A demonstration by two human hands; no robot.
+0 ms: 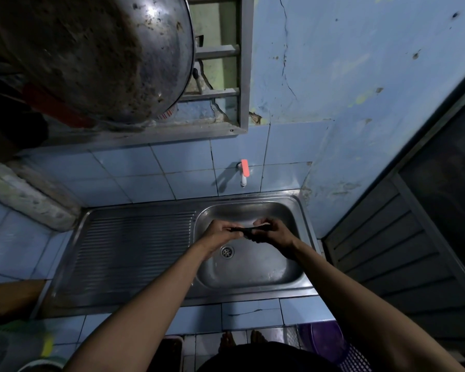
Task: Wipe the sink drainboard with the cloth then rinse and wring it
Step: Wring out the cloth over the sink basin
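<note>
A dark cloth, twisted into a thin roll, stretches between both hands above the steel sink basin. My left hand grips its left end and my right hand grips its right end, fingers curled round it. Both hands hover over the basin, just above the drain. The ribbed drainboard lies to the left of the basin. A white tap with an orange-pink handle sticks out of the tiled wall behind the basin; no water is visible running from it.
A large blackened metal pan hangs at the upper left beside a barred window. A dark louvred door stands at the right. A purple basket sits on the floor near my feet. Blue tiles edge the counter.
</note>
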